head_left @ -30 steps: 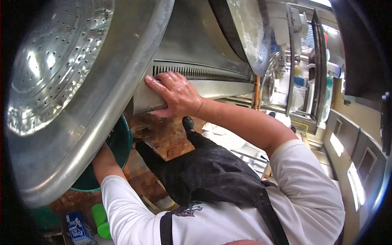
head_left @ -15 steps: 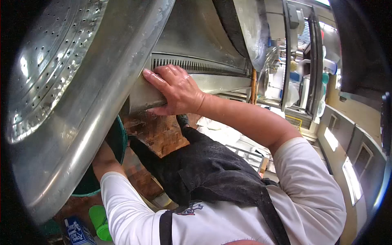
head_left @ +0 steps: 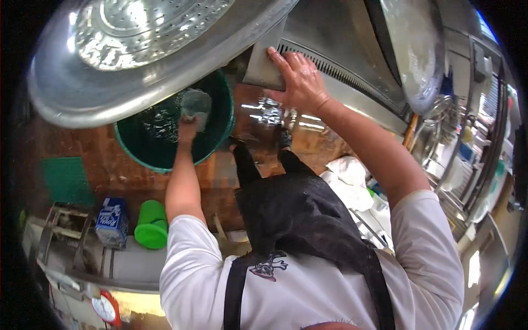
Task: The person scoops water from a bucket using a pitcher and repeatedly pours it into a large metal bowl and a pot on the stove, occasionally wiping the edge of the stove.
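Observation:
My left hand (head_left: 188, 127) reaches down into a large green tub (head_left: 224, 129) with water in it. It is closed on a clear plastic container (head_left: 196, 103) at the water; its fingertips are partly hidden. My right hand (head_left: 301, 81), wet, rests on the corner of a metal stove or counter (head_left: 263, 69), beside a slotted vent strip (head_left: 330, 69). Its fingers lie over the top and the thumb is spread apart along the edge. Above the tub juts a big round metal pan (head_left: 181, 74), with a perforated metal disc (head_left: 157, 27) in it.
A second large metal pan (head_left: 416, 49) stands at the upper right. The brown tiled floor (head_left: 148, 187) looks wet. Lower left are a green bucket (head_left: 150, 225), a blue and white box (head_left: 111, 223) and a red-rimmed scale or clock (head_left: 104, 308). White cloth or bags (head_left: 349, 179) lie at right.
The view has swung so that the tub and floor show more. My left hand, hidden before, now shows with the plastic container. My right hand still rests on the metal edge.

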A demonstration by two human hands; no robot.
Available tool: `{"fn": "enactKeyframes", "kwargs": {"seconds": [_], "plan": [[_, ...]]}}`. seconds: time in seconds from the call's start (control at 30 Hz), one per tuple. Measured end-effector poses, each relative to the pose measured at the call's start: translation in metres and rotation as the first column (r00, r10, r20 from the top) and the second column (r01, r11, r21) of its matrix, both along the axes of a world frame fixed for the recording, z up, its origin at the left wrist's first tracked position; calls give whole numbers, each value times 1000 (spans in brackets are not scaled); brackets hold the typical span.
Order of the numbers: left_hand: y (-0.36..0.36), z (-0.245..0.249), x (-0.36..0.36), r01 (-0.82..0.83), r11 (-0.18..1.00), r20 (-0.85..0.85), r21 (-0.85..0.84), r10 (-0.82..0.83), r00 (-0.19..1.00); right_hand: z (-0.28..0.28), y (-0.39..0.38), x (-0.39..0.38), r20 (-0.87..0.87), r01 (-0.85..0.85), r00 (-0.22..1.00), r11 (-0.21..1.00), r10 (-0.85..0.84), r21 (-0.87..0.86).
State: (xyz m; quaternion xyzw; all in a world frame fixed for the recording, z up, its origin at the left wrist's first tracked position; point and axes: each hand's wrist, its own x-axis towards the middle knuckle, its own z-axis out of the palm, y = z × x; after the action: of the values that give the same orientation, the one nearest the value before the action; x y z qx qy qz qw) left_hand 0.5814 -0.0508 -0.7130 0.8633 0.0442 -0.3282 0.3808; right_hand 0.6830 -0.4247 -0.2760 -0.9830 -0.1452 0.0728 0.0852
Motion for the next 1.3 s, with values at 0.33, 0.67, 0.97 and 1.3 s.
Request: {"fn": "enactKeyframes", "kwargs": {"seconds": [0.33, 0.67, 0.97, 1.3], "plan": [[-24, 356, -5, -220, 967, 155, -131, 240, 958, 21, -3, -9, -131, 50, 990, 998, -54, -33], [-121, 594, 44, 26, 999, 384, -23, -15, 923, 28, -27, -17, -108, 82, 993, 962, -55, 262], [-258, 647, 91, 330, 864, 404, 380, -476, 781, -35, -52, 18, 126, 248, 917, 788, -379, 564], [-362, 653, 87, 479, 687, 309, 546, -696, 648, -23, -101, -56, 29, 484, 837, 764, -547, 426]]}}
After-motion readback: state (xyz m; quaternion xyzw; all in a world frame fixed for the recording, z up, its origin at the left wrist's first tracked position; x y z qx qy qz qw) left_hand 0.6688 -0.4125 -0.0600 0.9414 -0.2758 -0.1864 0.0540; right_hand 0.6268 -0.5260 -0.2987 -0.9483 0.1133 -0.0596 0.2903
